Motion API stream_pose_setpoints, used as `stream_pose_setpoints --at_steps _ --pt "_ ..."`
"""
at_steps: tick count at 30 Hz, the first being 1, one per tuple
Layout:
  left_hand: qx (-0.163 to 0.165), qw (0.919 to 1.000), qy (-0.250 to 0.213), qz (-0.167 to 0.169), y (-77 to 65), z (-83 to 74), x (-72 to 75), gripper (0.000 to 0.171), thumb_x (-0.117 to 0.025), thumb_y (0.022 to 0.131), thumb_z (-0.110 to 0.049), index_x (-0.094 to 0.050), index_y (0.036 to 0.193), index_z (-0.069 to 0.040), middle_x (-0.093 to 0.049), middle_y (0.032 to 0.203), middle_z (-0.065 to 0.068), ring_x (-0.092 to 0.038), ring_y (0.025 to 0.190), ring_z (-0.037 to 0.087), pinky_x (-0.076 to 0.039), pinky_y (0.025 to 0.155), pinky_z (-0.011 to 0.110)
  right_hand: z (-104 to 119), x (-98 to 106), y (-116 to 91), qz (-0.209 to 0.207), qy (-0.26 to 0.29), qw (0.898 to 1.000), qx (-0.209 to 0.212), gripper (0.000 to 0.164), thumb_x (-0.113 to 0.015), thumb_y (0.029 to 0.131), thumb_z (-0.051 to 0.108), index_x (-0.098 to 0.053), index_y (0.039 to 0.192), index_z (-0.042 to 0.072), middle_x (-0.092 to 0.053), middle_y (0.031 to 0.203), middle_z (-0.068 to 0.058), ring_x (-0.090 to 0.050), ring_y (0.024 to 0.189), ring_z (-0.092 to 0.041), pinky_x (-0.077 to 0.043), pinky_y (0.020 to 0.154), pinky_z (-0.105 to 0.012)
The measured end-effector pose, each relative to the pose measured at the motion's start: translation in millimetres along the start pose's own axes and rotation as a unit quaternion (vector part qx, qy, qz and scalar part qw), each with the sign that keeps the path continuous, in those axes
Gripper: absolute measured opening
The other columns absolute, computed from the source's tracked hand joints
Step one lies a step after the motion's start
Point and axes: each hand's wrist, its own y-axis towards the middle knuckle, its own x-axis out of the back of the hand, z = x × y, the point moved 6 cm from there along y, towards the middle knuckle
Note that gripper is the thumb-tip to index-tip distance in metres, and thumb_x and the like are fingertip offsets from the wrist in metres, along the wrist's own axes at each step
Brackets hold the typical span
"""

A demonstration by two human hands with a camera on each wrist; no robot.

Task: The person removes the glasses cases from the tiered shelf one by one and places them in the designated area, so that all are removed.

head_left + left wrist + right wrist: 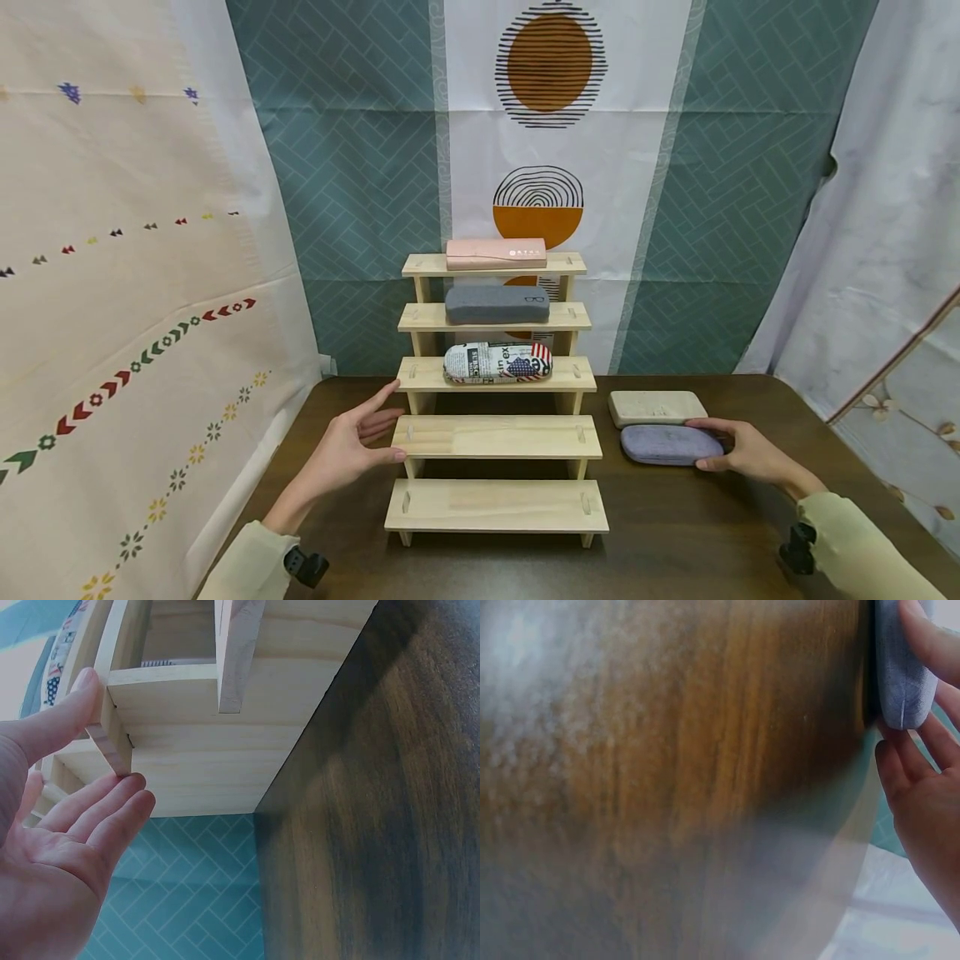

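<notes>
Nearest the head camera, at 7 o'clock of its view, lay the left sleeve [243,567]; the right sleeve [862,533] entered at 4 o'clock. From my remote station I read each grip as follows. Left hand [345,442]: thumb and fingers apart, nearly straight, touching the 9 o'clock edge of the stepped wooden stand [495,437], apparently to steady it. Right hand [742,450]: thumb and fingers clamped on the 3 o'clock end of the purple case [660,446], located at 4 o'clock on the tabletop [675,533]. I could not confirm lift-off.

I judged the step in hand to be taking up the purple case. The next move seemed to call for a firm pinch and a short rise, clear of the white case [652,406] just beside it at 12 o'clock.

A strip of bare tabletop separated the purple case from the stand at 9 o'clock; overhanging board ends there posed a snag risk. At 6 o'clock I had open tabletop. The pink case [487,253], grey case [495,306] and printed case [495,364] occupied the upper three boards; the lower two showed bare wood, approachable from 6 o'clock.
</notes>
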Motion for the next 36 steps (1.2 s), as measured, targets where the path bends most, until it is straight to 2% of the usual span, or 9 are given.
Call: stream_pose_setpoints --at_steps 7,13,15,18,20,26,30,36 --pt "0.002 1.0 -0.002 -0.001 0.4 0.1 -0.4 0.105 -0.094 0.078 -0.006 -0.039 0.165 -0.023 -0.054 0.151 0.022 -0.06 0.132 0.039 -0.051 0.104 0.056 7.8 12.2 -7.6 -0.006 0.014 0.999 0.028 0.066 -0.093 0.08 0.01 -0.064 0.137 -0.008 -0.067 0.131 -0.022 -0.064 0.111 -0.009 -0.056 0.087 -0.023" --pt "0.003 1.0 0.002 0.0 -0.1 0.7 -1.3 0.105 -0.094 0.078 -0.007 -0.039 0.165 -0.022 -0.057 0.148 0.023 -0.061 0.131 0.039 -0.052 0.104 0.051 32.3 33.6 -11.4 -0.009 0.017 0.997 0.077 0.064 -0.091 0.081 0.002 -0.061 0.135 -0.014 -0.07 0.127 0.001 -0.066 0.112 -0.005 -0.056 0.087 -0.019" --pt "0.004 1.0 0.001 0.0 -0.2 1.0 -1.4 0.105 -0.094 0.078 -0.007 -0.039 0.165 -0.022 -0.057 0.148 0.023 -0.061 0.131 0.039 -0.053 0.104 0.049 47.1 38.8 -10.2 -0.011 -0.002 0.997 0.08 0.064 -0.091 0.081 0.005 -0.062 0.136 -0.01 -0.069 0.129 0.0 -0.064 0.113 -0.002 -0.056 0.087 -0.019" --pt "0.002 1.0 -0.003 0.001 0.0 1.1 -1.1 0.105 -0.094 0.078 -0.006 -0.038 0.165 -0.022 -0.056 0.149 0.023 -0.061 0.131 0.04 -0.053 0.104 0.049 74.1 42.1 -5.2 -0.014 -0.025 0.996 0.079 0.062 -0.092 0.082 0.011 -0.066 0.137 -0.002 -0.07 0.128 -0.01 -0.064 0.112 0.001 -0.057 0.087 -0.02" --pt "0.0 1.0 -0.003 0.0 0.3 0.6 -0.7 0.105 -0.094 0.078 -0.006 -0.038 0.166 -0.021 -0.056 0.15 0.023 -0.061 0.131 0.04 -0.053 0.103 0.05 94.1 41.9 -0.4 -0.016 -0.039 0.996 0.08 0.06 -0.092 0.083 0.014 -0.068 0.136 0.002 -0.071 0.126 -0.013 -0.065 0.11 -0.001 -0.057 0.086 -0.019" --pt "-0.001 1.0 -0.004 0.0 0.0 -0.7 -0.4 0.105 -0.094 0.078 -0.006 -0.038 0.165 -0.021 -0.056 0.149 0.024 -0.06 0.131 0.04 -0.052 0.103 0.053 157.4 28.0 15.7 -0.012 -0.055 0.992 0.109 0.055 -0.089 0.088 0.023 -0.069 0.137 0.01 -0.071 0.126 -0.002 -0.069 0.109 -0.018 -0.057 0.09 -0.024" --pt "-0.001 1.0 -0.003 0.001 -0.1 -0.3 -0.9 0.105 -0.094 0.078 -0.006 -0.038 0.166 -0.021 -0.056 0.149 0.024 -0.06 0.132 0.04 -0.051 0.104 0.056 193.3 16.3 26.7 -0.018 -0.051 0.992 0.113 0.053 -0.087 0.091 0.028 -0.069 0.138 0.012 -0.071 0.128 0.001 -0.068 0.114 -0.023 -0.058 0.095 -0.035" --pt "-0.003 1.0 -0.002 0.0 0.3 -0.6 -0.5 0.104 -0.094 0.079 -0.005 -0.038 0.166 -0.021 -0.056 0.149 0.023 -0.06 0.131 0.04 -0.052 0.104 0.052 230.1 0.8 50.6 -0.04 -0.025 0.994 0.099 0.061 -0.086 0.091 0.032 -0.064 0.144 0.011 -0.067 0.137 -0.008 -0.063 0.125 -0.032 -0.053 0.101 -0.06"
